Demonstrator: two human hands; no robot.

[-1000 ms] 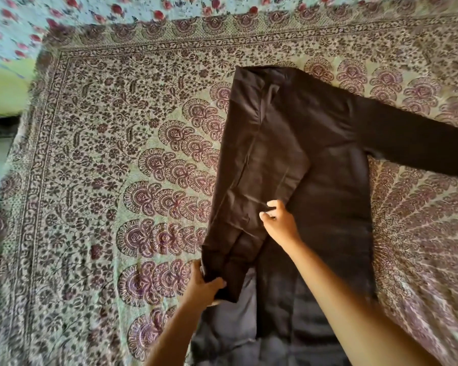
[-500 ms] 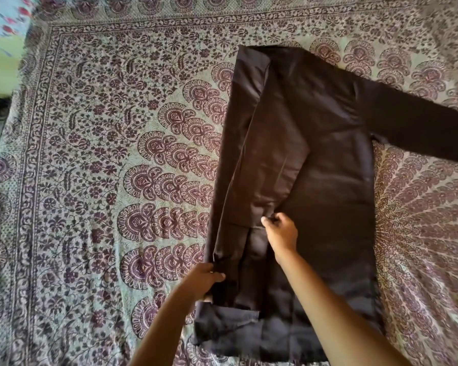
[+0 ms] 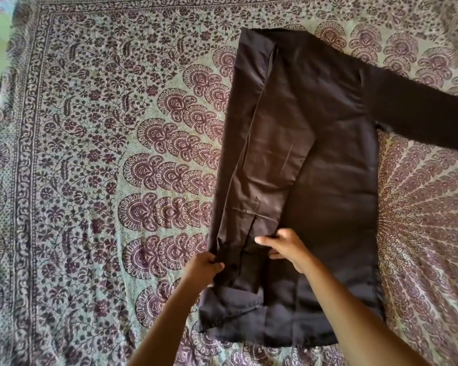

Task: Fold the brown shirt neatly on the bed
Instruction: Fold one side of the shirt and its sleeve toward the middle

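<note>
The shirt (image 3: 328, 180) lies flat on the sheet (image 3: 90, 154), a bit right of the middle. Its left side is folded over onto the body, and one sleeve (image 3: 270, 154) lies down along that fold. The other sleeve (image 3: 421, 112) sticks out to the right, past the edge of the picture. The left hand (image 3: 202, 269) grips the folded left edge near the bottom, fingers curled on the cloth. The right hand (image 3: 286, 249) pinches the end of the folded sleeve.
</note>
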